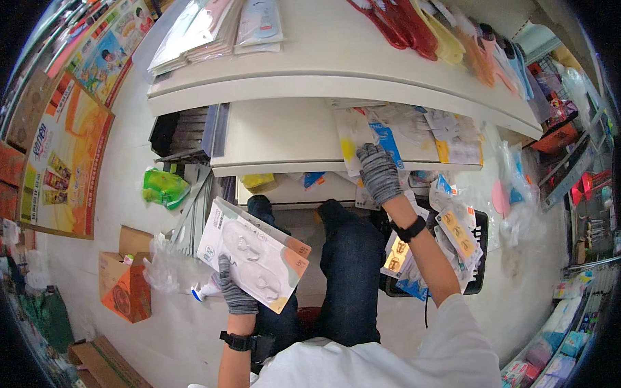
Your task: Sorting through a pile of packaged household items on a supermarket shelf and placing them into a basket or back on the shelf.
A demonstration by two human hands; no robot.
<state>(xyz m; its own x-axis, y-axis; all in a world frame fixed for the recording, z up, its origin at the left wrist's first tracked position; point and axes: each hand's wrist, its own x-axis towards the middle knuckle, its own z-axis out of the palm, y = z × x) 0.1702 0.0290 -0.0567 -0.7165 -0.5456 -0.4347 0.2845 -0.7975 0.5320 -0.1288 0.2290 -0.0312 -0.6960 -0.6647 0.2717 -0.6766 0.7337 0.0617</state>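
My left hand [236, 291], in a grey knitted glove, grips a small stack of carded hook packs [256, 255] over my left thigh. Two clear hooks show under the plastic of the top card. My right hand [380, 173], gloved alike, is at the front edge of the lower white shelf [283, 133]. Its fingers lie against a white-and-yellow carded pack [350, 138] and beside a blue card [388, 142]; the fingertips are partly hidden, so a grip cannot be made out. Below my right forearm, a black basket [480, 249] holds several carded packs [458, 235].
Overhead, the upper white shelf [311, 65] juts forward, bearing flat plastic packets [261, 21] and red-handled brushes [397, 27]. On the floor to the left are a green plastic pack [165, 188], an orange carton [126, 287] and metal strips [190, 213]. Clear plastic bags [518, 207] lie at right.
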